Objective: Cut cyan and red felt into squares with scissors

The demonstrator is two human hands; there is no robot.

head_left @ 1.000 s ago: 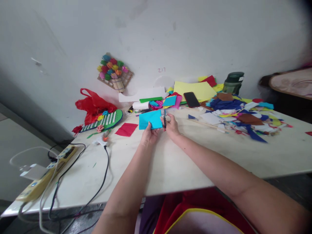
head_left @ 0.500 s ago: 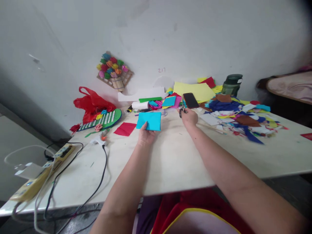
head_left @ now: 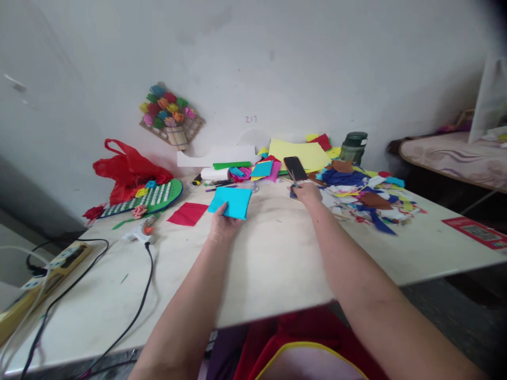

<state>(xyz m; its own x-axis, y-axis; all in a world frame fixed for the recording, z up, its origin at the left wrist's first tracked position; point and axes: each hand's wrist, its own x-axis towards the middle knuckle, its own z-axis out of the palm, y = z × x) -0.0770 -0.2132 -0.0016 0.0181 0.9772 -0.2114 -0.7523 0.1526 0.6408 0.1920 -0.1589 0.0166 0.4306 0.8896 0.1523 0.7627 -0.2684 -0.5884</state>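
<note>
My left hand (head_left: 225, 222) grips a folded piece of bright blue paper (head_left: 233, 200), thumb on top and the other fingers beneath. It is held a little above the white table (head_left: 261, 274). Farther right, my right hand (head_left: 309, 193) is closed on a pair of scissors (head_left: 293, 184); their blades point away, towards a dark phone (head_left: 295, 168). A small dark blue piece (head_left: 293, 195) shows under the fingers. Left of the blue paper lies a red paper square (head_left: 187, 214).
Paper scraps (head_left: 364, 195) are heaped at the right, before a green bottle (head_left: 354, 148). A glue gun (head_left: 139, 231) trails its cable on the left, near a power strip (head_left: 59, 277). Behind stand a red plastic bag (head_left: 122, 166) and a yellow sheet (head_left: 299, 153).
The view has turned right, so things sit farther left. My right hand has moved a little nearer with the scissors, away from the phone. My left hand still holds the blue paper, slightly tilted.
</note>
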